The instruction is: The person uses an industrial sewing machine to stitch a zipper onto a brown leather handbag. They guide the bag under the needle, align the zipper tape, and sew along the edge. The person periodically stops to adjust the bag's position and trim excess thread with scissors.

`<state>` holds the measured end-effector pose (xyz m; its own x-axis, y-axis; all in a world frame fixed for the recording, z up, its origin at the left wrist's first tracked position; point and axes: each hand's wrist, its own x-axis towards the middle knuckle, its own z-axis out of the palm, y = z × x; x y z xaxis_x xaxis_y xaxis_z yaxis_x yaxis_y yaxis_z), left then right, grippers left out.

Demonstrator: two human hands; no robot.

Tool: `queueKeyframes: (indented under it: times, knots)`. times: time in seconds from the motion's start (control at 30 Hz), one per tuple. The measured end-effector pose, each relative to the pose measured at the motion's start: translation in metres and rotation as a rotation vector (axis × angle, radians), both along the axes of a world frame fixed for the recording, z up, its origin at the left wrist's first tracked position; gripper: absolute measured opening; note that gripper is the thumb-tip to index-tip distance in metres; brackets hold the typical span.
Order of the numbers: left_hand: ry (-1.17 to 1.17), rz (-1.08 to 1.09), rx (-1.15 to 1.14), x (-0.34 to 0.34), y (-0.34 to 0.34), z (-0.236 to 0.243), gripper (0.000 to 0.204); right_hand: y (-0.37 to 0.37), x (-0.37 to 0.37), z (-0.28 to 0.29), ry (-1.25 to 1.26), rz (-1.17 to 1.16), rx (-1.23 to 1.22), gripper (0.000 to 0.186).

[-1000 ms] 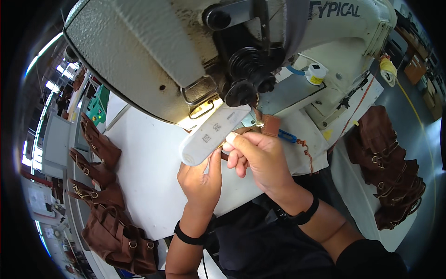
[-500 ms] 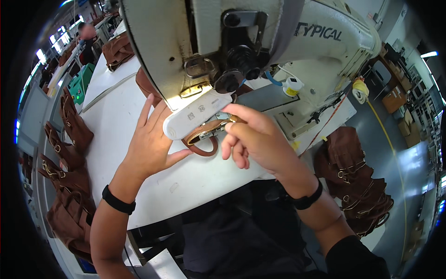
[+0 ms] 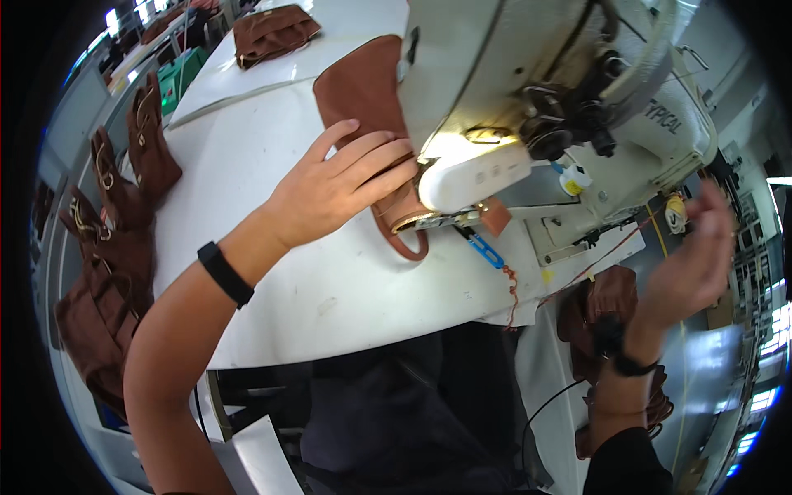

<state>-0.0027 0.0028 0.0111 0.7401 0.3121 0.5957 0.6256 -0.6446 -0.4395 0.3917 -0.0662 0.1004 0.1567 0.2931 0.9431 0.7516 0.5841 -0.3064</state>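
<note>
My left hand [image 3: 334, 181] lies over a brown leather bag [image 3: 363, 91] under the sewing machine [image 3: 470, 74], fingers stretched out across the leather; its thumb is hidden. Beside those fingers, a white rounded lamp-like cover [image 3: 474, 180] hangs over the bag's zipped opening and blocks part of it. A curved brown handle [image 3: 419, 247] sticks out toward me. Raised at the far right, away from the table, my right hand [image 3: 697, 256] is smeared by motion, and its fingers do not show clearly. Blue thread snips [image 3: 485, 249] with an orange coiled cord lie next to the bag.
Several brown bags [image 3: 99, 322] stand along the left edge of the white table [image 3: 330, 330]. Another bag [image 3: 276, 35] lies on a table beyond. More brown bags [image 3: 610, 293] are piled at the right. A small white bottle [image 3: 575, 179] sits by the machine.
My right hand has left the bag and swung far right. My left hand stays at the bag, now further over the leather. The view has shifted, and the blue snips now show.
</note>
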Motion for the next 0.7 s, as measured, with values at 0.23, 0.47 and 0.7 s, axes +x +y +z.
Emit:
queueKeyframes:
  times: [0.23, 0.47, 0.7]
  knots:
    - [-0.048, -0.039, -0.018, 0.003, 0.007, -0.003, 0.035, 0.223, 0.244, 0.181, -0.193, -0.28, -0.789, 0.048]
    - [-0.117, -0.018, -0.123, -0.003, 0.001, -0.002, 0.031, 0.199, 0.213, 0.057, 0.229, 0.043, -0.287, 0.052]
    - [-0.086, 0.014, -0.308, -0.002, 0.012, -0.009, 0.041, 0.155, 0.228, 0.005, 0.288, -0.001, -0.172, 0.053]
